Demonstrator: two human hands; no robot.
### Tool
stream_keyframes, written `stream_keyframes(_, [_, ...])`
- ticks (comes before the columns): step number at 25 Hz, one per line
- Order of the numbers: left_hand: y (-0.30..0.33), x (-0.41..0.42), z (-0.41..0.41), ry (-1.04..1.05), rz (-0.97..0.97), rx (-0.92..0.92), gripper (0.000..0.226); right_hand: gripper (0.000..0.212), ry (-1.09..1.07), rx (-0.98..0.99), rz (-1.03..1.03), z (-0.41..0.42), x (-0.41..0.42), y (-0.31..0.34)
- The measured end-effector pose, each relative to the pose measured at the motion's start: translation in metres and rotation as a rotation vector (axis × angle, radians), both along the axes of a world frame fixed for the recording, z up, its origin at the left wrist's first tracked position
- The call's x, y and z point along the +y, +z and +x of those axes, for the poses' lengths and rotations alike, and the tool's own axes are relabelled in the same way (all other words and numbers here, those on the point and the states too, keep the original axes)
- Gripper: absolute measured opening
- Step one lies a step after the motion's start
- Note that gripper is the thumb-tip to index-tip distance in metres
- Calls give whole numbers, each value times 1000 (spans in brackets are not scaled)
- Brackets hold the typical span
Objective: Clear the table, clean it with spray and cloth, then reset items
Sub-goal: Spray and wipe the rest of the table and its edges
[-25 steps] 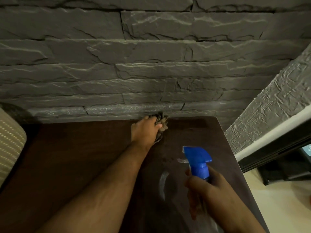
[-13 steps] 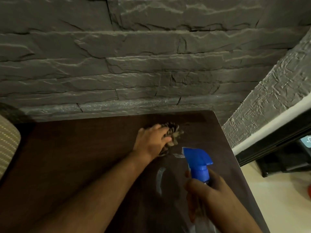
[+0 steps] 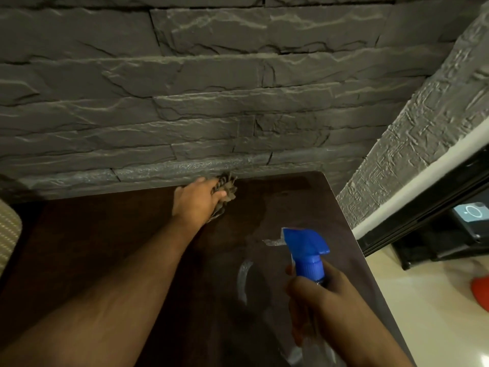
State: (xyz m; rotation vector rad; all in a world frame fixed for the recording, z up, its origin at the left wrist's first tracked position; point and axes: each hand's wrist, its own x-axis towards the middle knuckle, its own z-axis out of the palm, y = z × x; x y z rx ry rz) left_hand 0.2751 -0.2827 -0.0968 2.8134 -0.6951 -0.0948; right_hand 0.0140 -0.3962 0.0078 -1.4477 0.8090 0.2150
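A dark brown table (image 3: pixel 111 250) fills the lower part of the head view, its far edge against a grey stone wall. My left hand (image 3: pixel 195 202) reaches to that far edge and grips a bunched brownish cloth (image 3: pixel 228 188) pressed on the tabletop. My right hand (image 3: pixel 317 300) holds a clear spray bottle with a blue trigger head (image 3: pixel 307 247) upright above the table's near right part. Most of the bottle's body is hidden by my hand. Wet streaks shine on the wood between the hands.
The grey stone wall (image 3: pixel 238 88) runs along the table's far side. A beige striped cushion (image 3: pixel 9 234) sits at the left edge. To the right, past the table's edge, lie a pale floor (image 3: pixel 423 313), a dark low shelf (image 3: pixel 436 239) and a red object (image 3: pixel 480 290).
My left hand slid the cloth toward me and a little right, then back out to the table's far edge by the wall. The spray bottle stayed almost still in my right hand.
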Motion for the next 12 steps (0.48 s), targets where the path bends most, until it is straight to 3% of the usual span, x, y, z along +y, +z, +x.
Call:
stream_keyframes(2, [1, -10, -18, -82, 27, 59, 40, 28, 5, -31, 0, 0, 4, -1])
stream_keyframes(5, [-13, 39, -79, -352, 22, 43, 41, 20, -4, -16, 40, -5, 9, -7])
stream_keyframes(9, [3, 5, -17, -25, 19, 6, 42, 31, 32, -15, 31, -5, 19, -6])
stream_keyframes(12, [-3, -24, -69, -233, 4, 93, 39, 30, 20, -54, 31, -8, 24, -4])
